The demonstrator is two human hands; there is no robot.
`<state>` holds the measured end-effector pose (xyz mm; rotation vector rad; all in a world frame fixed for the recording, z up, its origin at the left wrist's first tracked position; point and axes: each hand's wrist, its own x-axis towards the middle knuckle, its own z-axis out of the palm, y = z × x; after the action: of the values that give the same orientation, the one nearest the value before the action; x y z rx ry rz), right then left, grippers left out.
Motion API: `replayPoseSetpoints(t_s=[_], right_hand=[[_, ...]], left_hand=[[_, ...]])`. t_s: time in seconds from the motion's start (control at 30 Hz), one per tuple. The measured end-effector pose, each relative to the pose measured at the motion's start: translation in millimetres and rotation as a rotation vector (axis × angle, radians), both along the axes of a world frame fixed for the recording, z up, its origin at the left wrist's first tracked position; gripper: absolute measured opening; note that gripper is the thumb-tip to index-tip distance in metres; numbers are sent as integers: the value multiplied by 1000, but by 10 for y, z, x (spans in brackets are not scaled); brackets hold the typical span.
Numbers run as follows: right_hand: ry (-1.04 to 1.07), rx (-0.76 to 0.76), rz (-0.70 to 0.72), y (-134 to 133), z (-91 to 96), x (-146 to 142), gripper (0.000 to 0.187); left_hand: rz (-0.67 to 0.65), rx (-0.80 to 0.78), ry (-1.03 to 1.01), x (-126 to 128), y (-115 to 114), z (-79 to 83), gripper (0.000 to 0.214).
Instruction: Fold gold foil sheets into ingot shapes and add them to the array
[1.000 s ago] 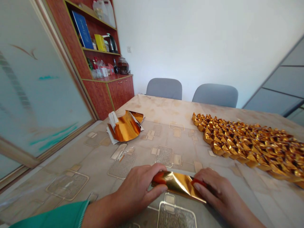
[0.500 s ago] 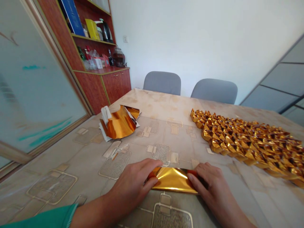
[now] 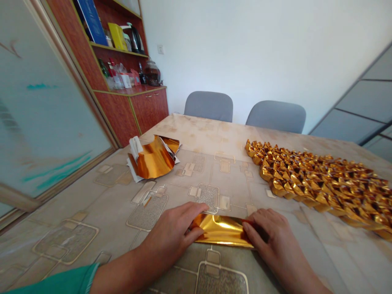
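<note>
A sheet of shiny gold foil paper [image 3: 223, 232], folded into a long strip, lies low over the table in front of me. My left hand [image 3: 179, 228] pinches its left end between thumb and fingers. At the right end, my right hand [image 3: 271, 232] grips it the same way, thumb on the near side. The ends of the strip are hidden under my fingers. Beyond my left hand rests a loose stack of gold foil sheets [image 3: 156, 160] with white backing. To the right stand many folded gold paper ingots [image 3: 321, 179], packed in rows.
The table [image 3: 116, 212] wears a patterned cover. Two grey chairs [image 3: 208, 106] stand at its far side against a white wall. A wooden cabinet [image 3: 131, 108] with bottles and a kettle is at the back left, beside a frosted sliding door [image 3: 45, 106].
Both hands keep their hold on the foil strip. Its surface creases and reflections have shifted slightly, and the view has moved a little.
</note>
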<state>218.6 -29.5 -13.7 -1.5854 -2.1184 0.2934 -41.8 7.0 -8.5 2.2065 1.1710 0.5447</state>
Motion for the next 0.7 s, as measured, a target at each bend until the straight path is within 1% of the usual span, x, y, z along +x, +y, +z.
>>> replayPoseSetpoints(t_s=[0.1,0.3,0.57,0.7], right_hand=[[-6,12,-8,-9,-4,-3,25],[-45,11,-45,-13,-39,-1,20],[-104,68,-77,4,-52,-30,19],[-146,82,-82,9,-55,-40,16]], left_hand=[[2,7,-3,-9,-8,-15,38],[4,4,2,0,-2,0,39],[-12,37,-12,-1,-9,5,36],[-23,90,-6,0,-1,-22,35]])
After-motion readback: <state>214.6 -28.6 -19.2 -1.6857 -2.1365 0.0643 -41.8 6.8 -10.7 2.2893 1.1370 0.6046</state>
